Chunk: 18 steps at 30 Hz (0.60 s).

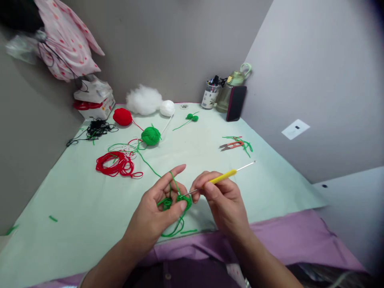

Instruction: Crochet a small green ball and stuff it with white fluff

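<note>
My left hand [159, 204] pinches a small green crochet piece [185, 201] between thumb and fingers, and a strand of green yarn runs over its raised index finger. My right hand [222, 196] is closed round a crochet hook with a yellow grip [223, 177]. The hook's near metal end meets the top of the crochet piece; its other end points up and right. From the left hand the yarn trails back toward a green yarn ball [151, 136]. Loose green tails hang below the piece.
Red yarn [115, 164] lies coiled at left, near a red ball [123, 117] and a black yarn tangle [100, 129]. White stuffing [144, 100] and a white ball [167, 108] sit behind. Thread snips [231, 145] lie at right; a phone [236, 104] leans on a bottle [225, 98].
</note>
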Each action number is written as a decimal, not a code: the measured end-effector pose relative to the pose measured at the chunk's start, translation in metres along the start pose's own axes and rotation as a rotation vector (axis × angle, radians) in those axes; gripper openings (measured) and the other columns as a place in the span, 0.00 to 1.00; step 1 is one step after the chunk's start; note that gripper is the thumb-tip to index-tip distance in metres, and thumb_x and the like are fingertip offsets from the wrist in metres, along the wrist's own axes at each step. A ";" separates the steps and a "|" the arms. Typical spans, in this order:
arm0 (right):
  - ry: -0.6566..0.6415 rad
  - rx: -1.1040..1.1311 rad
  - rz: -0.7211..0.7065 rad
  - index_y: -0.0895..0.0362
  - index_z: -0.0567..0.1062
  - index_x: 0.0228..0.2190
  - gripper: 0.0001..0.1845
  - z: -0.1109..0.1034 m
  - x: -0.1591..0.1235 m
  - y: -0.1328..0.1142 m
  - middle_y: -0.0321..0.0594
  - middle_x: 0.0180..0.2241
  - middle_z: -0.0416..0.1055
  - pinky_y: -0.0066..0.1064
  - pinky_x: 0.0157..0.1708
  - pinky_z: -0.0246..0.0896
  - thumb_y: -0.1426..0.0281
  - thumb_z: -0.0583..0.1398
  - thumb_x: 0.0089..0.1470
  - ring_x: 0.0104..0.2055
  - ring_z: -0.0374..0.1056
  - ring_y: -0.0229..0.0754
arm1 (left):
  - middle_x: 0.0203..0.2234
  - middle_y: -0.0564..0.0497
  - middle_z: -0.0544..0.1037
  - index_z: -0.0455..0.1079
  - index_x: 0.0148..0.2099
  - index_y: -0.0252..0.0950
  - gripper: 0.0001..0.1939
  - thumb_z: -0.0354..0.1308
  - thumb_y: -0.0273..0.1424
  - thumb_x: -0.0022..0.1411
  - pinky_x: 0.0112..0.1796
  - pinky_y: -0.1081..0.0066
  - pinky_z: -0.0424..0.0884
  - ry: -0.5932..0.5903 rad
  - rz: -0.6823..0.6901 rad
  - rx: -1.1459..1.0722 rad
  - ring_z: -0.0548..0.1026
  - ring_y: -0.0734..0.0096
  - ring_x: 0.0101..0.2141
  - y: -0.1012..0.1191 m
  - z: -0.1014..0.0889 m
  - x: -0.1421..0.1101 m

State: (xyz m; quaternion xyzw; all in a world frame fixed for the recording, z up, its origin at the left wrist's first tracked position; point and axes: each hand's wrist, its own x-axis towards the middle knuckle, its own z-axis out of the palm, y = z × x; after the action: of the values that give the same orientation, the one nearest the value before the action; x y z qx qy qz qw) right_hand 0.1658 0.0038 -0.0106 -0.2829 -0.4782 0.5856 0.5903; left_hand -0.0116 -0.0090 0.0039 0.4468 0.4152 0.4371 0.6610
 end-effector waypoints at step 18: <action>0.007 0.068 0.041 0.55 0.84 0.34 0.09 -0.002 0.006 -0.008 0.35 0.29 0.75 0.25 0.32 0.67 0.65 0.66 0.63 0.29 0.71 0.33 | 0.31 0.53 0.70 0.79 0.55 0.39 0.21 0.66 0.31 0.58 0.32 0.74 0.65 -0.208 -0.088 -0.385 0.67 0.75 0.30 0.002 -0.007 0.007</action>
State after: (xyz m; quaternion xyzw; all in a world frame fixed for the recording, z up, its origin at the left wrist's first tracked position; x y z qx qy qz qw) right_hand 0.1698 0.0092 -0.0026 -0.2746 -0.4500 0.6122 0.5893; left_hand -0.0169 -0.0001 0.0032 0.3365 0.2728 0.4305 0.7918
